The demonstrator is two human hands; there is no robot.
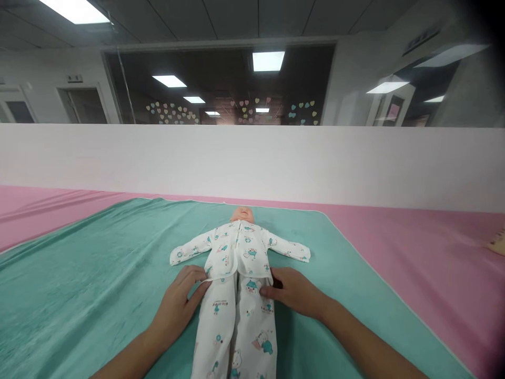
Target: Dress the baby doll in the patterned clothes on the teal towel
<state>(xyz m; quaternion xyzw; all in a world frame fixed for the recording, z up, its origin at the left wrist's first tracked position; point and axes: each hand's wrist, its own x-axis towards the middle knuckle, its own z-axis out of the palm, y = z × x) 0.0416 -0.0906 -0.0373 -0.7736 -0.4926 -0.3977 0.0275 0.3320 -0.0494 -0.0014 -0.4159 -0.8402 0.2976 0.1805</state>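
A smooth teal plush blanket (118,279) spreads wide here, pink fabric (418,258) showing beyond its edges, a long plain white partition (252,163) across the back. And right in the middle, face up on the teal, lies the baby doll (241,216)! Its long axis runs nearly straight away from the wearer, head at the far end by the partition, lower body toward us and out of frame at the bottom. The white cotton lower garment (215,326), printed with teal and red cartoon figures, shows two long panels with a narrow dark gap between them. Above it, a matching white printed cotton jacket (224,250) wraps the torso, head out at the neck, sleeves stretched left and right, tips angled slightly toward us. Now the hands: the left hand (181,295) pinches the jacket's hem corner between thumb and forefinger. Opposite, the right hand (295,290) has thumb and forefinger apart, thumb on the lower garment; whether its curled fingers grip cloth, I cannot tell.
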